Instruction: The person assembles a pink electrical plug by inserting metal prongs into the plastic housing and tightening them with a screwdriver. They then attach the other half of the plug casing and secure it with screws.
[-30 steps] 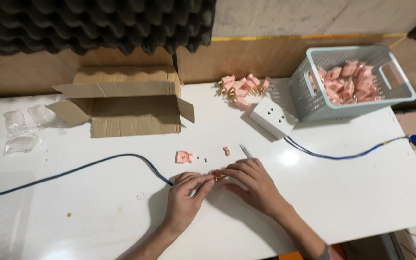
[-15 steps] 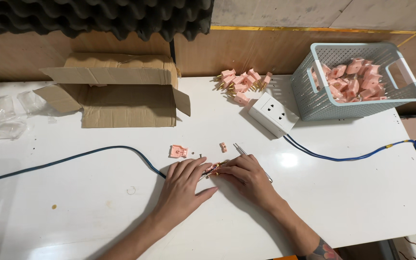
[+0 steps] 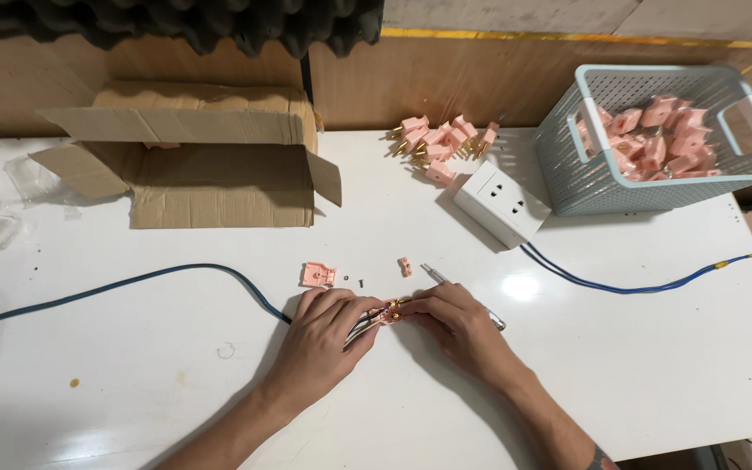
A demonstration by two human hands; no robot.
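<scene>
A white tabletop (image 3: 654, 365) is carrying an open cardboard box (image 3: 193, 165) at the back left and a pale blue basket (image 3: 585, 183) of pink plugs at the back right, with a white socket block (image 3: 502, 204) just beside it. Near the front edge, the left hand (image 3: 324, 335) and right hand (image 3: 450, 322) are meeting, fingers (image 3: 367, 306) pinching a small pink plug piece (image 3: 391, 312), seemingly at the blue cable (image 3: 132, 283) end. A pink cover (image 3: 317, 275) is lying just behind them
</scene>
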